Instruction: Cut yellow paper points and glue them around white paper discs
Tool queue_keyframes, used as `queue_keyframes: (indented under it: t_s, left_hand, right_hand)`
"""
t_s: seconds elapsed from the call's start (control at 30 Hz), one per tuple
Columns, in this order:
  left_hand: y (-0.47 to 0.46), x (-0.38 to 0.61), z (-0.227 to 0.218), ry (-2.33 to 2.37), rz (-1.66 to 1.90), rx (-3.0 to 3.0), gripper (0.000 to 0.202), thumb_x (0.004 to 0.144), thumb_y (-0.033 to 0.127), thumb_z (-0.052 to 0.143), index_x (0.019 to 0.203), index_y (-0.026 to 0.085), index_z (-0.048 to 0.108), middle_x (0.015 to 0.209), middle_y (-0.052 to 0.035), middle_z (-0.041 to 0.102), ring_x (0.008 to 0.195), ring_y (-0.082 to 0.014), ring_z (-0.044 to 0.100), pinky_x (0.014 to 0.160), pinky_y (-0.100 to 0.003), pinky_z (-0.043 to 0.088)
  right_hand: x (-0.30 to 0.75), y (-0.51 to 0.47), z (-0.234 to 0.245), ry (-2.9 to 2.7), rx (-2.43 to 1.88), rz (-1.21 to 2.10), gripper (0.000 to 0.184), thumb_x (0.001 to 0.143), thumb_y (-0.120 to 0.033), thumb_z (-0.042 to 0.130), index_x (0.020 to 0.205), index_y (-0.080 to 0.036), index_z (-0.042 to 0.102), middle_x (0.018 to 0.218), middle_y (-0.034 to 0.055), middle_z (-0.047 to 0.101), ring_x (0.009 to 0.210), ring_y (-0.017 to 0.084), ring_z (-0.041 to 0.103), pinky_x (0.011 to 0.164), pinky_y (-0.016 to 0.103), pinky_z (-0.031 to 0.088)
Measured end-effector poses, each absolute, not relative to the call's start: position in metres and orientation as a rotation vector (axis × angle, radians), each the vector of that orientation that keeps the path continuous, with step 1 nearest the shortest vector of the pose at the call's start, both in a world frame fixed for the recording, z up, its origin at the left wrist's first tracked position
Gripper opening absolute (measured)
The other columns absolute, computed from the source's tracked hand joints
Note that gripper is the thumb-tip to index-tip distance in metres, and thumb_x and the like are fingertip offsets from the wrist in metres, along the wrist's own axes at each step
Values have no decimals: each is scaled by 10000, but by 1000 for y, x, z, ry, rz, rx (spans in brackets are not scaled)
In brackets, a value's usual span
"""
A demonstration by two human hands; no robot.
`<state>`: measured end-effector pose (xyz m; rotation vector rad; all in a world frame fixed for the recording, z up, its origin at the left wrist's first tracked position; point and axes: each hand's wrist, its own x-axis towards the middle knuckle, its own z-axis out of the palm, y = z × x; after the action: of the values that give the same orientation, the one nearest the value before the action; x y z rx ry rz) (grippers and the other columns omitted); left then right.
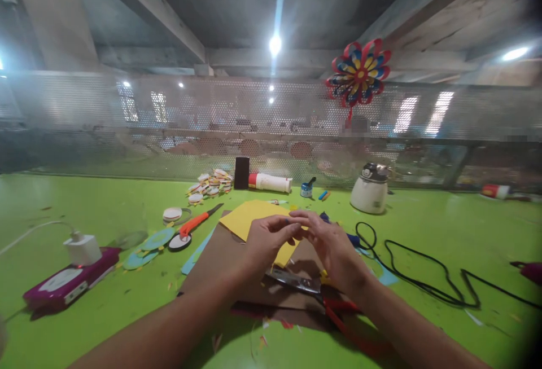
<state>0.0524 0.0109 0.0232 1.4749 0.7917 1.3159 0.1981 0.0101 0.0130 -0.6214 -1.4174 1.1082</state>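
My left hand (266,242) and my right hand (328,245) meet fingertip to fingertip above a yellow paper sheet (249,216). Both pinch something small between them that I cannot make out. The yellow sheet lies on a brown cardboard (220,262) on the green table (105,211). Red-handled scissors (305,287) lie on the cardboard just under my right wrist.
An orange utility knife (197,223) and paper discs (156,239) lie to the left. A purple device with a white charger (71,276) sits at far left. A white glue pot (370,191), a black cable (423,267), a white tube (271,183) and a paper pinwheel (359,74) on the mesh fence stand behind.
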Motion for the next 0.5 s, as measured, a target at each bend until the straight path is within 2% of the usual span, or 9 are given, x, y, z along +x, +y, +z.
queue_keyframes:
  t_s: [0.2, 0.37, 0.5]
  left_hand:
    - [7, 54, 25, 929, 1327, 1504, 163, 725, 279, 692, 637, 142, 705, 602, -29, 657, 580, -119, 559, 556, -229, 420]
    - [1, 52, 30, 993, 1284, 1551, 134, 728, 279, 694, 749, 155, 741, 673, -40, 700, 615, -125, 585, 558, -224, 409]
    - [0, 50, 31, 980, 1296, 1526, 156, 703, 313, 722, 679, 159, 712, 616, -14, 664, 566, -112, 557, 556, -224, 420]
  right_hand:
    - [194, 5, 22, -1282, -531, 1382, 381, 840, -526, 548, 806, -224, 777, 897, 67, 717, 832, 221, 571, 768, 355, 435]
    - [197, 6, 22, -1232, -476, 1514, 396, 844, -532, 538, 771, -232, 787, 920, 65, 739, 955, 249, 578, 820, 376, 433]
    - [197, 4, 21, -1220, -465, 1539, 377, 864, -496, 532, 811, -224, 787, 927, 67, 741, 968, 248, 583, 839, 380, 425]
